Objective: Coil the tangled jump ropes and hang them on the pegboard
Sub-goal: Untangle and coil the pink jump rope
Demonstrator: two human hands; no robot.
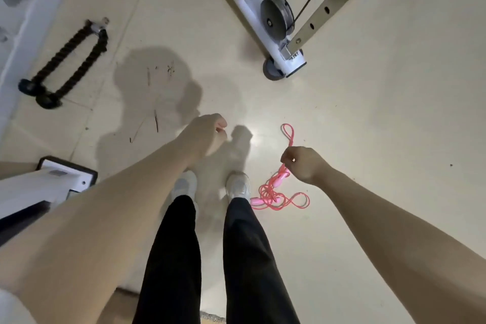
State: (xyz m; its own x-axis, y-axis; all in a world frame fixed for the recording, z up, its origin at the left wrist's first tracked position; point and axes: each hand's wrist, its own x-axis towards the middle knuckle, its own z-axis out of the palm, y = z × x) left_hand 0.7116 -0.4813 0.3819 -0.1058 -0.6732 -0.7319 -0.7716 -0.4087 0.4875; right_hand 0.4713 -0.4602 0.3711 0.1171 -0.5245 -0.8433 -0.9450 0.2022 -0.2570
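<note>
A tangled pink jump rope [273,193] lies on the pale floor just right of my right shoe, with one pink handle [256,201] next to the shoe. My right hand [302,163] pinches a strand of that rope, and a small loop sticks out above the fingers. My left hand [207,134] hovers to the left over the floor with its fingers curled and nothing visible in it. No pegboard is in view.
A white and tan cable machine frame [286,55] with black pulleys stands ahead on the right. A black rope attachment [65,63] lies on the floor at the far left. A white machine base [60,179] sits near my left arm. My shoes [236,185] stand below my hands.
</note>
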